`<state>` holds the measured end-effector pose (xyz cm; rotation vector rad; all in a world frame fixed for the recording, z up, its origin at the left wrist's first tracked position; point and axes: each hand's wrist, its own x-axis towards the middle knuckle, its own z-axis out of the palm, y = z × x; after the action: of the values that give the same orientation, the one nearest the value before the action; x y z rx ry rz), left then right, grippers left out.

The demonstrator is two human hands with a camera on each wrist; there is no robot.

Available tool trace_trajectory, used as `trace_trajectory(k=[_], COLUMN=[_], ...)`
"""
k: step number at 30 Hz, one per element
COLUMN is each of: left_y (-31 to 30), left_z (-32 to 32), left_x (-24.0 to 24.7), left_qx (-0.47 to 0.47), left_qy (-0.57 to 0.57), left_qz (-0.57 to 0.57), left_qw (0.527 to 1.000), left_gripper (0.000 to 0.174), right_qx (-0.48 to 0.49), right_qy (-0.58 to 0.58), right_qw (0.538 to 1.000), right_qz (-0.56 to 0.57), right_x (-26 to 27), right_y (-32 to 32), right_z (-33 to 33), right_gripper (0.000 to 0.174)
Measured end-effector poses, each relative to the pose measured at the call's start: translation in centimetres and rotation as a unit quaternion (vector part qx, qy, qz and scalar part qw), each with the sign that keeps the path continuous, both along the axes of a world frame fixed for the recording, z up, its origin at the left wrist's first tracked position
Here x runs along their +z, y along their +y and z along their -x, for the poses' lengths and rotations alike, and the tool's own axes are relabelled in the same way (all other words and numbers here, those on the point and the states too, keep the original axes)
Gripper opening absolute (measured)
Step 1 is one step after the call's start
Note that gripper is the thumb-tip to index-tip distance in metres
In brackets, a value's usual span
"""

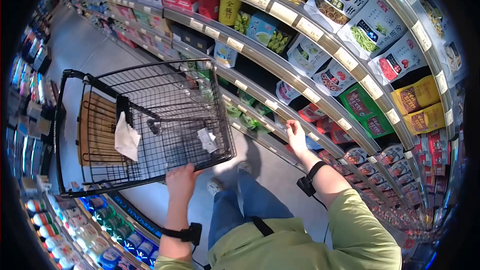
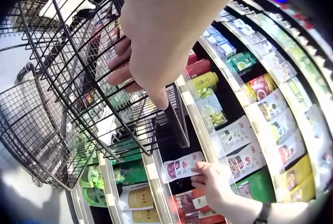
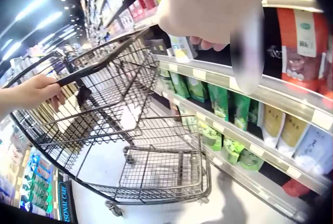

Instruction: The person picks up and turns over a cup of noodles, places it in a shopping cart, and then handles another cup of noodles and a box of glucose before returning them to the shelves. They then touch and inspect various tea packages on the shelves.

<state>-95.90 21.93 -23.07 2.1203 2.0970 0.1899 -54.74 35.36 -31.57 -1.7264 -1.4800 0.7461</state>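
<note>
Beside the shelf (image 1: 256, 95), the shopping cart (image 1: 225, 111) is clasped by the left hand (image 1: 180, 182), probably for steadiness, while the right hand (image 1: 297, 137), its grip loosely curled around nothing visible, is held near a white pouch (image 1: 286, 91) shelved face-out, presumably for display.

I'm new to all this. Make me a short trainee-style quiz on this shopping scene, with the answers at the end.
1. Multiple choice: which hand is on the shopping cart?
A) Right only
B) Left only
C) Both
D) Neither

2. True or false: the right hand is inside the cart.

3. Fill in the blank: the blue lettering near the bottles reads "PERSONAL ____".

Key
1. B: the left hand is on it.
2. False: it is by the shelves.
3. CARE.
</note>
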Motion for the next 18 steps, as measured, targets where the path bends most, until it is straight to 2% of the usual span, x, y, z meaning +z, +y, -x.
trace_trajectory(k=[2, 3, 4, 5, 6, 8, 9, 10, 11, 12, 13, 14, 16, 18], left_y=[0.5, 0.7, 0.9, 1.1, 1.5, 2.2, 2.7, 3.3, 3.9, 4.5, 5.2, 5.8, 7.0, 7.8], left_z=[1.8, 2.5, 3.0, 3.5, 4.0, 4.9, 5.0, 5.1, 4.4, 3.3, 2.2, 1.0, -1.6, -3.5], left_x=[0.2, 0.3, 0.4, 0.6, 0.9, 1.7, 2.5, 3.2, 4.1, 4.9, 5.7, 5.7, 6.1, 4.7], left_qx=[-0.011, -0.014, -0.017, -0.022, -0.027, -0.015, -0.018, -0.019, -0.006, -0.001, -0.01, -0.02, -0.062, -0.1], left_qy=[0.001, 0.006, 0.006, 0.004, 0.004, -0.031, -0.102, -0.175, -0.174, -0.175, -0.177, -0.182, -0.22, -0.277], left_qz=[0.017, 0.034, 0.04, 0.031, 0.021, 0.064, 0.05, 0.035, 0.01, 0.016, -0.006, -0.031, -0.034, -0.047], left_qw=[1.0, 0.999, 0.999, 0.999, 0.999, 0.997, 0.993, 0.984, 0.985, 0.984, 0.984, 0.983, 0.973, 0.955], left_gripper=[0.034, 0.033, 0.033, 0.033, 0.032, 0.038, 0.042, 0.048, 0.057, 0.057, 0.058, 0.059, 0.053, 0.049], right_qx=[-0.036, -0.069, -0.072, -0.112, -0.153, -0.169, -0.155, -0.097, -0.113, -0.127, -0.102, -0.089, -0.166, -0.153], right_qy=[0.0, 0.022, 0.021, 0.006, -0.009, -0.009, 0.061, 0.133, 0.102, 0.07, -0.007, 0.069, 0.25, 0.293], right_qw=[0.999, 0.997, 0.997, 0.994, 0.988, 0.985, 0.983, 0.979, 0.984, 0.987, 0.993, 0.994, 0.952, 0.941], right_qz=[-0.041, 0.011, 0.017, 0.001, -0.017, 0.04, 0.075, 0.12, 0.096, 0.073, 0.056, 0.01, 0.057, 0.077], right_x=[-2.5, -3.2, -3.9, -5.2, -5.5, -4.4, -3.2, -1.3, -3.6, -4.5, -5.1, -7.4, -9.9, -10.1], right_y=[2.4, 3.7, 5.2, 6.6, 7.9, 10.2, 11.4, 12.5, 14.0, 15.1, 15.8, 16.9, 18.5, 18.5], right_z=[-1.9, -2.6, -3.1, -3.5, -3.5, -3.8, -3.8, -3.9, -5.2, -5.3, -5.9, -7.3, -9.7, -10.7], right_gripper=[0.031, 0.049, 0.049, 0.06, 0.072, 0.091, 0.086, 0.077, 0.07, 0.062, 0.063, 0.061, 0.073, 0.072])
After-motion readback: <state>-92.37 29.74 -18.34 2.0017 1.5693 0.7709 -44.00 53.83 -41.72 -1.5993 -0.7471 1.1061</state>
